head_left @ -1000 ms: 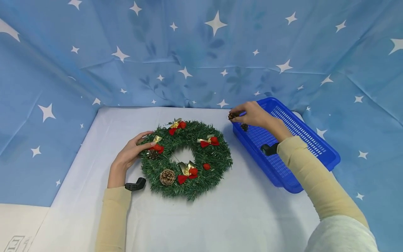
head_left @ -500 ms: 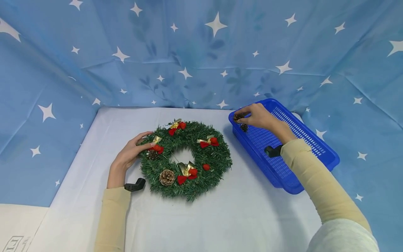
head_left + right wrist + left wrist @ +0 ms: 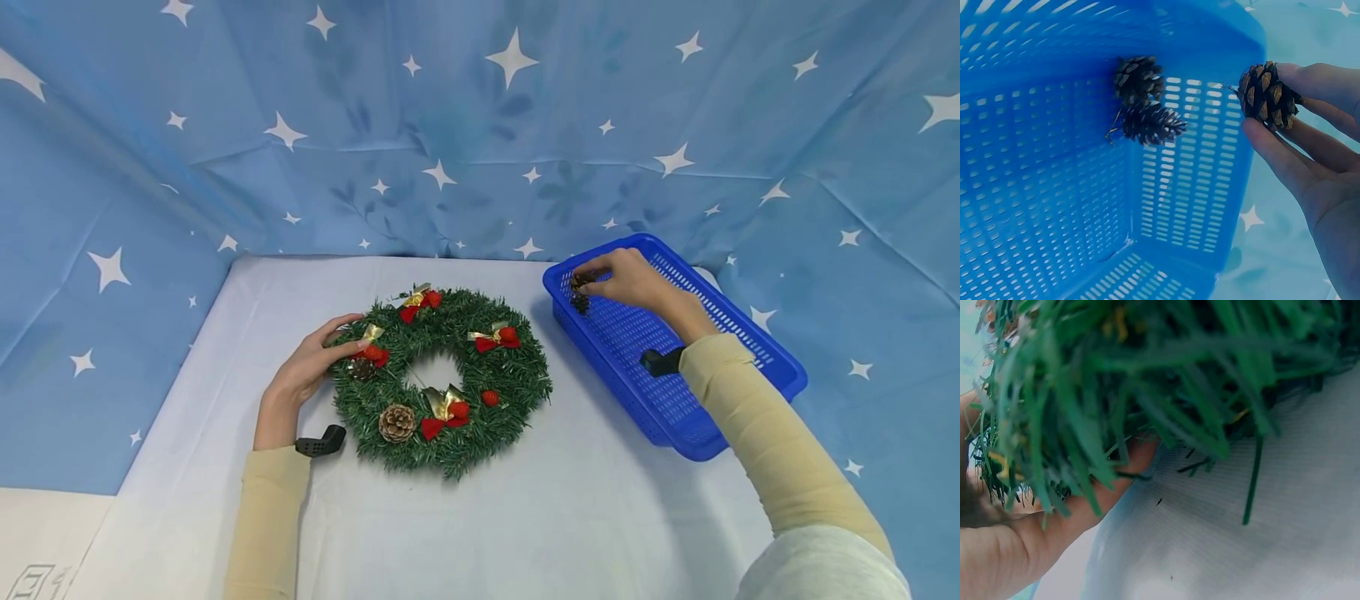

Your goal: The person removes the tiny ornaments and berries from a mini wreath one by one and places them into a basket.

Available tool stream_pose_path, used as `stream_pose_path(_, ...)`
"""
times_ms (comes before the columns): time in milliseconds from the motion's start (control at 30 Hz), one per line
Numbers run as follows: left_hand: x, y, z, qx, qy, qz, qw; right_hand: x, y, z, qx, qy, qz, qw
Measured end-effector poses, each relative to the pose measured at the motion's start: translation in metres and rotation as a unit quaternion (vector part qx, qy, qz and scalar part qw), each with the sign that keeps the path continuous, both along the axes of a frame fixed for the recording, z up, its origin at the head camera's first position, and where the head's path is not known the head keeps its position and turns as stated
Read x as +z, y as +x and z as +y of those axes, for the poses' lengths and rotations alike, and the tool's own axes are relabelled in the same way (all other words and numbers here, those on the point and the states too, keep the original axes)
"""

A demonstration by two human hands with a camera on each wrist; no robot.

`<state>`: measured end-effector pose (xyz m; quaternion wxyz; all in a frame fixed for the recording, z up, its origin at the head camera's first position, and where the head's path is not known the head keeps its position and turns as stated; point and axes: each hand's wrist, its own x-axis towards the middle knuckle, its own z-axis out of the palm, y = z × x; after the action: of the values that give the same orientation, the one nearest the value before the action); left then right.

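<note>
- In our judgement, the pine cone [image 3: 1267, 97] could slip, since our right hand [image 3: 628, 279] holds it only between thumb and fingertips and its scales are uneven.
- Its thin wire end, pointing left in the right wrist view, could snag on the holes or rim of the blue basket [image 3: 592, 362] if we move carelessly.
- Pulling with our left hand [image 3: 309, 360] might drag the wreath [image 3: 510, 425] or loosen the bow under our thumb; that hand grips the wreath's left edge, fingers partly hidden by foliage.
- The held cone sits at our right fingertips, upper right in the right wrist view; in the head view it appears over the basket's upper-left corner, though we cannot tell how high.
- Two loose cones [image 3: 1150, 122] lie inside the basket, upper centre of the right wrist view, near our fingertips but apart from them.
</note>
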<state>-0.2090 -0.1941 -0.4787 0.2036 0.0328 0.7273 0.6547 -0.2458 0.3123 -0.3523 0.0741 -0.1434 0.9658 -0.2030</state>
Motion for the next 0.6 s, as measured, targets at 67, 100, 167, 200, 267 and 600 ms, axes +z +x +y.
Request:
stream_pose_path(67, 0.0, 0.0, 0.0, 0.0, 0.0, 0.0, 1.0, -0.001, 0.001, 0.003, -0.002, 0.003, -0.003, 1.0)
stream_pose_path(100, 0.0, 0.0, 0.0, 0.0, -0.001, 0.0, 1.0, -0.002, 0.001, 0.004, 0.0, 0.004, -0.003, 1.0)
stream_pose_path(167, 0.001, 0.0, 0.0, -0.001, -0.001, 0.001, 1.0, -0.004, 0.002, 0.006, 0.003, 0.006, -0.001, 1.0)
stream_pose_path(200, 0.001, 0.0, 0.0, -0.001, -0.001, 0.001, 1.0, -0.005, 0.003, 0.007, 0.004, 0.005, -0.001, 1.0)
stream_pose_path(267, 0.002, 0.0, 0.0, -0.002, -0.002, 0.001, 1.0, -0.007, 0.003, 0.009, 0.007, 0.006, 0.001, 1.0)
stream_pose_path(600, 0.001, 0.001, 0.0, -0.002, -0.005, 0.0, 1.0, -0.02, 0.007, 0.02, -0.001, 0.004, -0.014, 0.9999)
